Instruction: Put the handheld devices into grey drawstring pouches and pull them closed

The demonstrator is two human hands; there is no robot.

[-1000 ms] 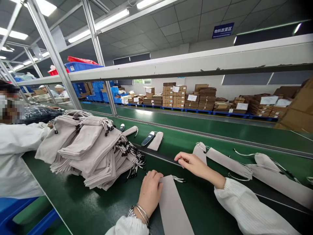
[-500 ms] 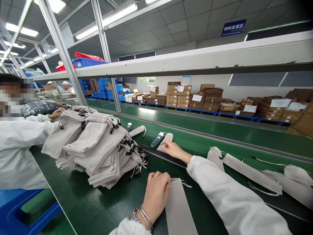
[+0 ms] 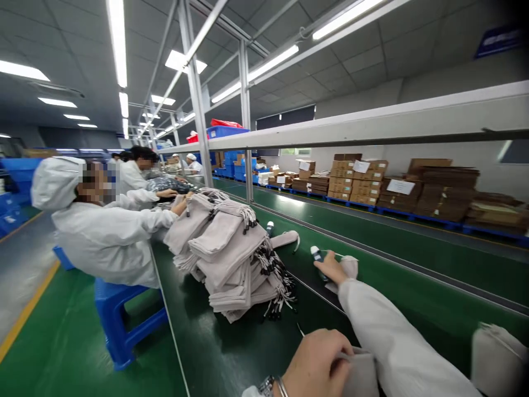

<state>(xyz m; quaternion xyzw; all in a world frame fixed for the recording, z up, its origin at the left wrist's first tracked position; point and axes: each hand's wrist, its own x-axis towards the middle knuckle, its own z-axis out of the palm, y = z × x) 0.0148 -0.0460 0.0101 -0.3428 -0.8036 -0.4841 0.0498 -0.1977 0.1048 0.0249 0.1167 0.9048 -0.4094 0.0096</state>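
I see a dark handheld device (image 3: 317, 256) with a white tip lying flat on the conveyor's near edge, touching a pale grey drawstring pouch (image 3: 349, 266). Another grey pouch (image 3: 359, 375) lies crumpled near me.

Two hands (image 3: 330, 268), one pouch pile (image 3: 231, 253)

A factory packing line: a long green conveyor belt (image 3: 384, 275), workers in white coats (image 3: 107, 237) seated along it, piled grey pouches (image 3: 231, 253), and stacked cardboard boxes (image 3: 359, 182) on pallets behind.
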